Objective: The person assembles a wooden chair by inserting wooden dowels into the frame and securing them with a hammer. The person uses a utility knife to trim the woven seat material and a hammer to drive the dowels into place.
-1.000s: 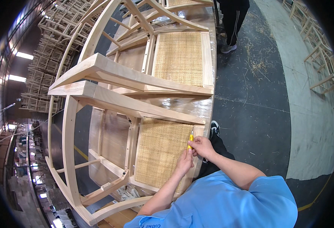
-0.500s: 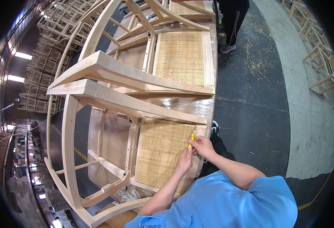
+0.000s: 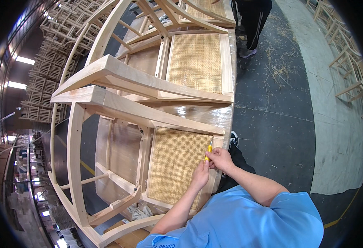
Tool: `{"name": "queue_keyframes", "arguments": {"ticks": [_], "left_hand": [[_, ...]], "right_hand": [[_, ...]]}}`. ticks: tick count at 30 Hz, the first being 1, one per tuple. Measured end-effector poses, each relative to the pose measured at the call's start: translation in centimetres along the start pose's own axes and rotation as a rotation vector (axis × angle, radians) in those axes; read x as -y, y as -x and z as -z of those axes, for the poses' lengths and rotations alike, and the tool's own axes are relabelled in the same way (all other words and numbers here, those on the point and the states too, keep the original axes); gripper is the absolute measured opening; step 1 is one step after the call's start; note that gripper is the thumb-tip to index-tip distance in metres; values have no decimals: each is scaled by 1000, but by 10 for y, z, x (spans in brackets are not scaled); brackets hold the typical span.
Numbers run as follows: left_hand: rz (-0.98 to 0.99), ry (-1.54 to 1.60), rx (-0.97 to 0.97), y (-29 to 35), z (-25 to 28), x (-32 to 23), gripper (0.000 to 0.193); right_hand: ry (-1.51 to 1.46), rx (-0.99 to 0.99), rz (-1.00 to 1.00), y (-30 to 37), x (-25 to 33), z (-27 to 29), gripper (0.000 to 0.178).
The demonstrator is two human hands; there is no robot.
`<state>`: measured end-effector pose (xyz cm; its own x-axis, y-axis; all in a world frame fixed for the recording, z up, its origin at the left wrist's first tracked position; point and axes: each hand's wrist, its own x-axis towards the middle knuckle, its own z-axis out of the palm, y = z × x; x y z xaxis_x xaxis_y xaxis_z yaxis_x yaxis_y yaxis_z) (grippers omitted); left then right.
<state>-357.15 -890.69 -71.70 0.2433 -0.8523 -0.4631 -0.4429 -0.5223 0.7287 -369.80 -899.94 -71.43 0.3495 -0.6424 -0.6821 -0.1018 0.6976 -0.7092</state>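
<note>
A pale wooden chair frame [image 3: 107,103] lies on its side on a wrapped worktable, its woven cane seat panel [image 3: 175,163] facing me. My right hand [image 3: 220,159] grips a small yellow-handled cutter [image 3: 209,149] at the panel's right edge, the tip pointing up along the rim. My left hand [image 3: 200,175] rests just below it with its fingers pressed against the cane edge, touching the right hand. Both forearms come in from the lower right, out of blue sleeves.
A second chair [image 3: 196,62] with a cane seat lies further along the table. Another person's dark trousers and shoe [image 3: 251,25] stand at the top. Stacks of chair frames [image 3: 57,45] fill the left background. Straw scraps and a pale sheet [image 3: 338,136] lie on the dark floor.
Both hands have stayed at the right edge of the cane panel, shifting only slightly. The view has barely moved.
</note>
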Motion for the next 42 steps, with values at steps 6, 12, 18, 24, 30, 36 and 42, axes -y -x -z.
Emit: {"name": "queue_keyframes", "arguments": {"ticks": [6, 12, 18, 24, 30, 36, 42], "left_hand": [[175, -7, 104, -2, 5, -17, 59], [220, 122, 132, 0, 4, -18, 57], [360, 332, 169, 5, 10, -36, 56], [46, 19, 179, 13, 17, -10, 56], [-117, -163, 130, 21, 17, -31, 46], [-205, -803, 100, -39, 10, -96, 57], [-420, -826, 34, -44, 8, -74, 53]], "right_hand": [[40, -63, 12, -7, -4, -1, 37], [62, -100, 30, -3, -3, -3, 39], [26, -75, 33, -4, -4, -2, 38], [-118, 24, 29, 9, -13, -3, 35], [-273, -27, 215, 33, -39, 34, 27], [-220, -249, 211, 46, -20, 93, 28], [-255, -300, 216, 62, -32, 120, 26]]}}
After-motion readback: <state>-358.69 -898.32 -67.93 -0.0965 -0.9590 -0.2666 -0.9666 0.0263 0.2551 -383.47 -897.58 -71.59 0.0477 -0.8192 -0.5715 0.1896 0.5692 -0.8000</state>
